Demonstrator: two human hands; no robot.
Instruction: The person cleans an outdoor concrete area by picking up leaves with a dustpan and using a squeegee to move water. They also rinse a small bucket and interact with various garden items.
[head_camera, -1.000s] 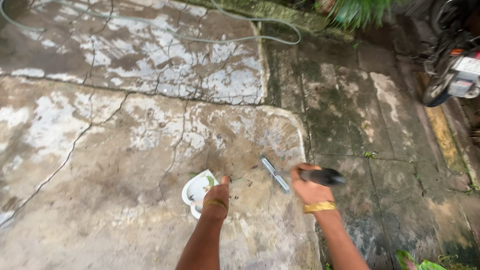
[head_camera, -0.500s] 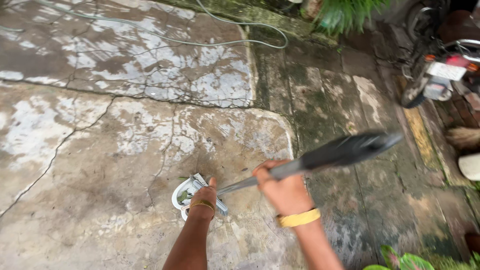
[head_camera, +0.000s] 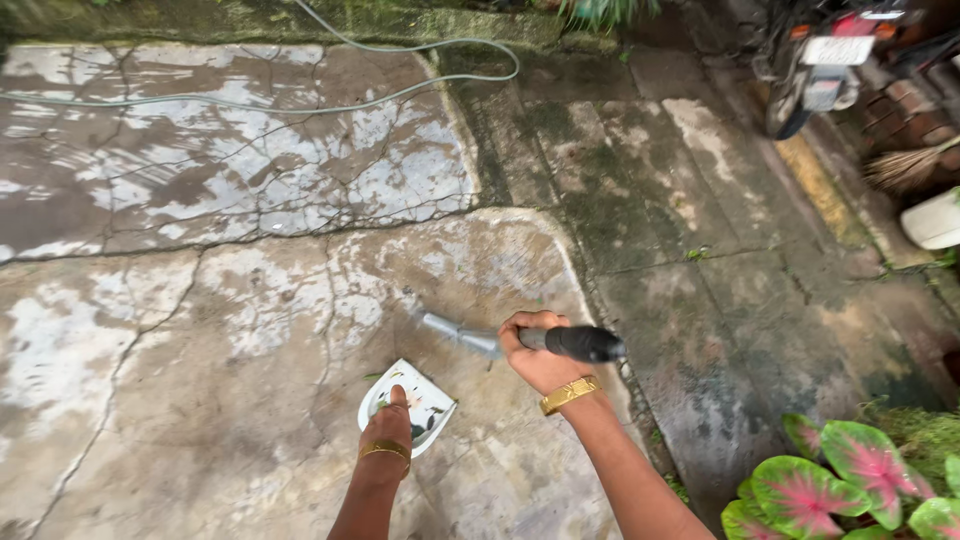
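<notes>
Sweeping a cracked, wet concrete yard
Left hand held a white dustpan; right hand gripped a brush.

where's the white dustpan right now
In the head view the white dustpan lies on the cracked concrete floor at lower centre, held by the left hand, just left of the right hand gripping the brush.
</notes>
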